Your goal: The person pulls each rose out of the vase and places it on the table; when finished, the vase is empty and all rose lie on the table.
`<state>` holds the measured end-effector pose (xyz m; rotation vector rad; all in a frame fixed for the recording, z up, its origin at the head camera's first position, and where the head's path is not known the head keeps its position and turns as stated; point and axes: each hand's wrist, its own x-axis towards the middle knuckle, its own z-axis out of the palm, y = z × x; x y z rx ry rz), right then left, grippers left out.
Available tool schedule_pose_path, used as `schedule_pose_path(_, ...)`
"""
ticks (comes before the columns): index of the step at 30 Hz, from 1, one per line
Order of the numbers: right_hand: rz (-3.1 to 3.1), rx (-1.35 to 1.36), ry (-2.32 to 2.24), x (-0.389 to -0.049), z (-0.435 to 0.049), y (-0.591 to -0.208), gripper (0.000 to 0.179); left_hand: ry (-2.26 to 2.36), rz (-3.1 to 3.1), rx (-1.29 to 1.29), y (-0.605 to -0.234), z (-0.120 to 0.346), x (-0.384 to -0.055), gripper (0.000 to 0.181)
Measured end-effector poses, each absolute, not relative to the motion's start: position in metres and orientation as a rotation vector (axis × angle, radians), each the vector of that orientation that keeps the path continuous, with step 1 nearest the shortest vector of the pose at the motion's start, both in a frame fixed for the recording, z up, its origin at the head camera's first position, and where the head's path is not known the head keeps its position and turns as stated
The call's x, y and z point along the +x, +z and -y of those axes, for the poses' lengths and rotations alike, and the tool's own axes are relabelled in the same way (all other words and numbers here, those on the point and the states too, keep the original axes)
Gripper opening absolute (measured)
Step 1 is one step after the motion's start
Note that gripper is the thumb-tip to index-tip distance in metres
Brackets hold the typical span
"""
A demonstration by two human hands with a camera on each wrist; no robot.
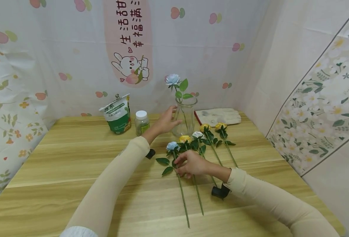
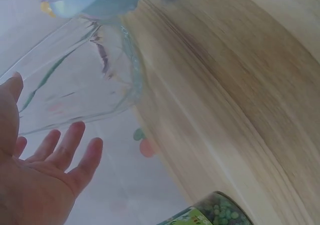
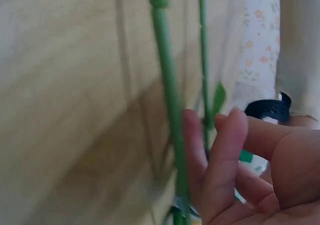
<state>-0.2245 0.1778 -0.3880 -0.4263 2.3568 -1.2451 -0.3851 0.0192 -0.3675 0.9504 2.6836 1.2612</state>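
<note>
A clear glass vase (image 1: 180, 123) stands at the back of the table with one light blue rose (image 1: 173, 79) upright in it. My left hand (image 1: 166, 121) is at the vase's left side, its fingers extended and spread in the left wrist view. Lower down, my right hand (image 1: 193, 163) pinches the green stem of another blue rose (image 1: 173, 146), below its bloom and beside its leaves. To the right of that rose lie a yellow rose (image 1: 185, 138), a white rose (image 1: 197, 134) and two more yellow roses (image 1: 204, 127), stems toward me.
Left of the vase stand a white-capped jar (image 1: 142, 123) and a green and white pouch (image 1: 117, 115). A pale glove (image 1: 219, 117) lies behind the roses. Black elbow-shaped pieces lie near my left forearm (image 1: 150, 154) and under my right wrist (image 1: 220, 192). Patterned cloth encloses the table.
</note>
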Motion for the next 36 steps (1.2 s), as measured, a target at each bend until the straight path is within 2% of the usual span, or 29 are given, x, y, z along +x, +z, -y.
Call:
schedule_pose_path(13, -2.841, -0.625, -1.299, -0.257, -0.200, -0.321, 0.014, 1.202, -2.768, 0.944, -0.367, -0.025, -0.385, 0.077)
schedule_pose_path(22, -3.233, -0.755, -1.199, -0.300, -0.198, -0.299, 0.016, 1.189, -2.765, 0.913, -0.368, -0.027, -0.387, 0.075)
schedule_pose_path(26, -3.328, -0.733, -1.122, -0.314, -0.192, -0.294, 0.021, 1.180, -2.772, 0.912, -0.369, -0.026, -0.387, 0.077)
schedule_pose_path(36, -3.402, -0.455, -0.709, -0.350, -0.182, -0.292, 0.034, 1.158, -2.795, 0.913, -0.370, -0.026, -0.388, 0.080)
